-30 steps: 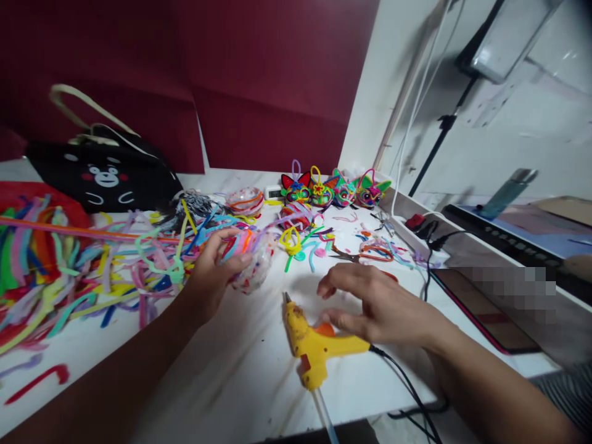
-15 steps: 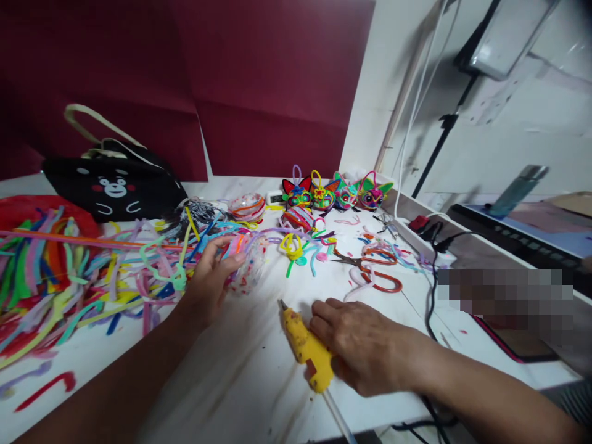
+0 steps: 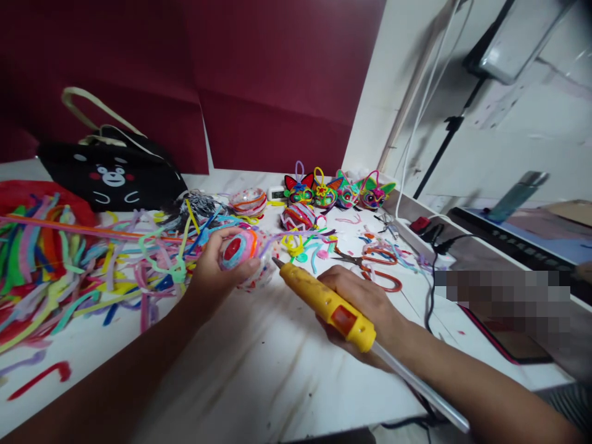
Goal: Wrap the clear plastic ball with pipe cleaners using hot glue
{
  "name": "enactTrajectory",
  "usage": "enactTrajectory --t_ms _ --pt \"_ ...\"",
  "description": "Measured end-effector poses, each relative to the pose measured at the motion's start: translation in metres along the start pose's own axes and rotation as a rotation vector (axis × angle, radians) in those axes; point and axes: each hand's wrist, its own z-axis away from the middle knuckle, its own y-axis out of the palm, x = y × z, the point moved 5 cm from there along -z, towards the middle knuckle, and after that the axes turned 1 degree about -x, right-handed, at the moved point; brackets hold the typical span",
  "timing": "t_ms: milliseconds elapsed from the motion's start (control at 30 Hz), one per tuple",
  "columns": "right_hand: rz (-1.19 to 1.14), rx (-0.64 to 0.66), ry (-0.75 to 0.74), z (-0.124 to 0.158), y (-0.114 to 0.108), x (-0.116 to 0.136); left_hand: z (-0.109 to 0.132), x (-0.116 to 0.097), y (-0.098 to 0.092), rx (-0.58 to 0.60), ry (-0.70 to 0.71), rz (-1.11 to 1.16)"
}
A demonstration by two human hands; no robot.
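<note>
My left hand (image 3: 217, 262) grips a clear plastic ball (image 3: 259, 271) with red specks, partly wound with coloured pipe cleaners that form a red, blue and pink spiral on its near side. A lilac pipe cleaner (image 3: 289, 235) trails off the ball to the right. In my right hand (image 3: 361, 296) is a yellow hot glue gun (image 3: 319, 293), raised off the table, a clear glue stick (image 3: 420, 385) jutting from its rear. Its metal nozzle points at the ball's right side, close by; whether they touch I cannot tell. The orange-handled scissors (image 3: 382, 271) lie open beyond my right hand.
Loose pipe cleaners (image 3: 115, 271) cover the table's left side, before a black bag (image 3: 111, 179). Finished cat-faced ornaments (image 3: 324, 192) stand at the back, near more wrapped balls (image 3: 298, 217). At right are a power strip (image 3: 420, 223), a black cord (image 3: 432, 296) and a phone (image 3: 509, 339).
My right hand has picked the glue gun up from the table and brought its nozzle towards the ball. My left hand has turned the ball, so the spiral shows.
</note>
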Motion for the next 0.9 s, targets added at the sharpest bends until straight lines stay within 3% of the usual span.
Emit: enactTrajectory --t_ms 267,567,900 --pt "0.095 -0.069 -0.01 -0.002 0.001 0.003 0.009 -0.016 0.003 -0.002 0.065 -0.12" --pt "0.197 -0.116 -0.106 -0.001 0.004 0.004 0.013 -0.021 0.006 -0.001 0.173 -0.224" --pt "0.213 -0.113 -0.12 -0.002 0.001 0.007 0.013 -0.022 0.006 -0.009 0.187 -0.257"
